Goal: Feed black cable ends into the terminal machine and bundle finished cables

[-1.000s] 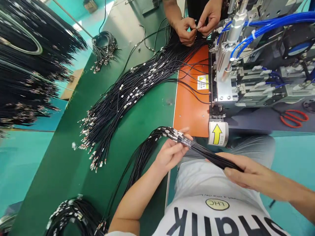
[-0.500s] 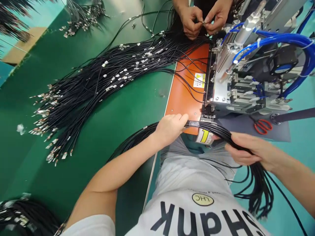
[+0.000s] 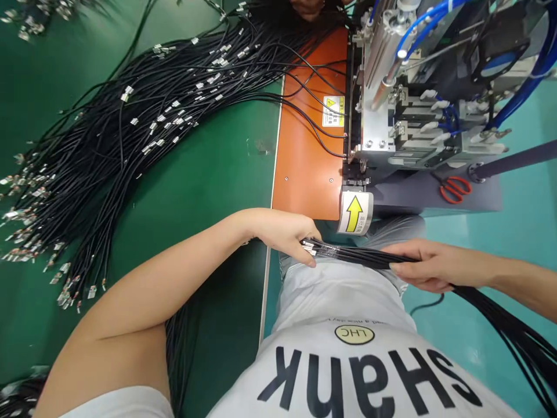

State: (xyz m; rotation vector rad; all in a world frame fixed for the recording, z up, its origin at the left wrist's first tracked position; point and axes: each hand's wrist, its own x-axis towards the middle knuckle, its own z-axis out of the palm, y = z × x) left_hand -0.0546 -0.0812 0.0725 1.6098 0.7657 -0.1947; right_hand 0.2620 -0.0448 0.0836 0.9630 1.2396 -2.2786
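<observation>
A bundle of black cables (image 3: 357, 255) stretches across my lap between both hands. My left hand (image 3: 289, 232) is closed around its left part, where white labels and a clear tape wrap show just beyond the fingers. Farther right, my right hand (image 3: 426, 264) grips the same bundle, and the loose cables fall away toward the lower right. More black cables hang under my left forearm, partly hidden by it. Above my left hand lies the orange plate (image 3: 308, 174) of a machine, with a few thin cables running over it.
A large spread of labelled black cables (image 3: 143, 116) covers the green table (image 3: 209, 186). The machine (image 3: 391, 104) with blue hoses stands at the upper right. Red-handled scissors (image 3: 455, 188) lie on its grey base. Another person's hand (image 3: 308, 8) shows at the top edge.
Both hands have come down toward my body with the bundle, and the labels now show at my left hand. The cable tail has swung to the right. My view has shifted.
</observation>
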